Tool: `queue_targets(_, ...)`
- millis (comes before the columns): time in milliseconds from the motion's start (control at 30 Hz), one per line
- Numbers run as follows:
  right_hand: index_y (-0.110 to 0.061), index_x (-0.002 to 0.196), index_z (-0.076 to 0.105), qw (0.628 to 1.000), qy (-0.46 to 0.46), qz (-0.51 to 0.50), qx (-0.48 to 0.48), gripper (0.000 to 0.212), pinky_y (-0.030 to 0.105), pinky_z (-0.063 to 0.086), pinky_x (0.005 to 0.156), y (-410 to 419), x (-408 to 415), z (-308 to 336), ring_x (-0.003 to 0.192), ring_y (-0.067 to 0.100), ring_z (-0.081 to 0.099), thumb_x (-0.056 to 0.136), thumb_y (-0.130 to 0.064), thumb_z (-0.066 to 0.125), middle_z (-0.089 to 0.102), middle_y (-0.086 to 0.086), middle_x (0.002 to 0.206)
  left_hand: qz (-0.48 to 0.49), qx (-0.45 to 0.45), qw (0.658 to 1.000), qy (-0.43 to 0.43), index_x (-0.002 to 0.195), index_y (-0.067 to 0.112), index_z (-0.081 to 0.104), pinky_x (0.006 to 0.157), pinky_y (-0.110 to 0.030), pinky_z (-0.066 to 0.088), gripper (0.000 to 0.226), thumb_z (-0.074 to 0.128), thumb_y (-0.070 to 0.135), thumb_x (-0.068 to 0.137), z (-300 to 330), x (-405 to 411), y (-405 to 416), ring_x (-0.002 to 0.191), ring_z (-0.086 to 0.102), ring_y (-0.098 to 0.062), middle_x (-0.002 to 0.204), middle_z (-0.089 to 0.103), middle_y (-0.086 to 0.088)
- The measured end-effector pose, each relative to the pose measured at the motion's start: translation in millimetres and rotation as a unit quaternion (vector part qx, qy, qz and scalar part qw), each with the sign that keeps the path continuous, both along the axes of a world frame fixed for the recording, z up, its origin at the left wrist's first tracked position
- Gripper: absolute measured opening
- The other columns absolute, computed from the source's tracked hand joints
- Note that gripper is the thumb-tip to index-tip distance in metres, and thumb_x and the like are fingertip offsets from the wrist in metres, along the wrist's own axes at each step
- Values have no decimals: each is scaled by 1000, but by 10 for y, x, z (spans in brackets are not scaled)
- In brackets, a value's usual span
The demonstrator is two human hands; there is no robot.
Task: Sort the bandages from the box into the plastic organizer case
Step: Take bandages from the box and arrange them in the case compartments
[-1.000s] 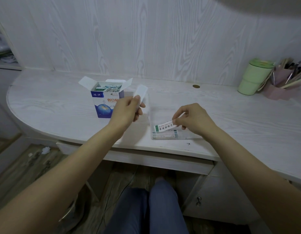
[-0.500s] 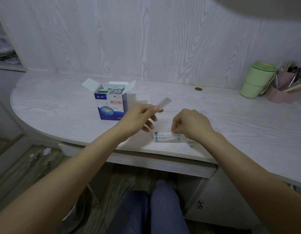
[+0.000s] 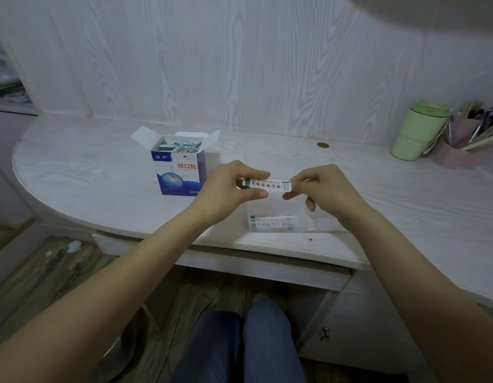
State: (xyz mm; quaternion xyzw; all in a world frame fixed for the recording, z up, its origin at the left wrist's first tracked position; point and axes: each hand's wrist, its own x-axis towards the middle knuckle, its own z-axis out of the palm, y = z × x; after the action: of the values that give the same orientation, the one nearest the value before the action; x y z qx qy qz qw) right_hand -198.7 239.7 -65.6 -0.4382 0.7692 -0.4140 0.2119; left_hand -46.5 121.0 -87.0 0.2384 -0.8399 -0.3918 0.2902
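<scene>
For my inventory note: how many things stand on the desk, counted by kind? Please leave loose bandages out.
Bandage box: 1
Clear organizer case: 1
Green cup: 1
Pink pen holder: 1
Total: 4

One box (image 3: pixel 179 172), one case (image 3: pixel 278 217), two hands (image 3: pixel 226 189).

Both hands above desk (image 3: pixel 101 172), sharing one wrapped bandage (image 3: pixel 267 185) held level. Left hand (image 3: pixel 226 189) pinched its left end, right hand (image 3: pixel 325 189) pinched its right end. Clear organizer case (image 3: pixel 300 217) lay on desk directly below, few bandages stacked at its near left side. Bandage box (image 3: pixel 179 172) stood open just left of left hand, strips visible inside. Green cup (image 3: pixel 416 131) and pink pen holder (image 3: pixel 461 145) far right.
</scene>
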Motion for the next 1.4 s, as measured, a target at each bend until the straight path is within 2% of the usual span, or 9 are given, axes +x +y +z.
queue_targets(200,-17,85,70,997,-59,-21,-36,23,18,29,42,2,42,-3,47,9,44,89,-3,53,68,0,70,-41,-11,999,-20,115,23,67,75,-13,42,37,73,17,80,-17,-55,84,84,53,-5,93,56,15)
queue_targets(333,-16,92,72,994,-96,-35,-32,24,19,34,46,5,18,-18,50,9,46,96,-23,50,67,-2,86,-46,-16,998,-44,119,21,65,85,-24,48,39,72,20,81,-43,-45,53,93,56,-9,97,54,14)
queue_targets(467,-14,83,72,1000,-5,11,-16,4,14,37,47,12,4,-72,47,1,47,84,-12,69,66,2,71,-60,-32,996,-61,118,21,66,85,-24,46,29,63,27,89,-55,-48,61,92,58,-9,99,59,6)
queue_targets(567,-19,76,71,997,70,20,16,8,20,41,57,-34,-1,-113,57,3,54,80,-12,72,67,-1,67,-40,-60,992,-108,113,19,67,79,-21,47,24,63,18,90,-83,-75,42,86,61,-13,96,66,-1)
queue_targets(667,-26,70,68,987,147,10,60,13,28,47,65,-73,15,-142,73,9,62,78,-17,73,67,-7,69,-15,-83,983,-162,103,19,67,76,-19,48,19,69,16,84,-88,-110,51,85,62,-14,95,70,-3)
queue_targets(800,-25,75,71,968,223,11,116,7,25,42,60,-87,69,-174,78,14,62,79,-20,73,66,-7,74,14,-225,944,-239,101,25,71,88,-34,45,16,68,26,86,-44,-186,94,96,56,-17,96,70,4)
queue_targets(933,-25,79,71,947,284,23,149,6,23,38,58,-92,119,-180,83,15,62,82,-21,70,69,-6,85,-4,-236,929,-284,100,23,72,80,-28,46,15,64,19,87,-19,-230,104,96,62,-18,101,70,4)
queue_targets(1233,-26,86,75,933,317,25,168,12,26,44,62,-108,133,-161,80,14,62,85,-18,66,71,-6,86,-12,-281,906,-317,104,21,69,92,-33,46,20,60,11,90,3,-225,74,98,61,-18,106,68,2)
queue_targets(1400,-25,85,75,940,302,28,157,8,26,45,63,-82,138,-159,82,13,62,84,-21,69,72,-7,88,-14,-248,923,-295,109,21,67,92,-36,49,21,64,18,88,15,-174,53,99,61,-16,106,68,3)
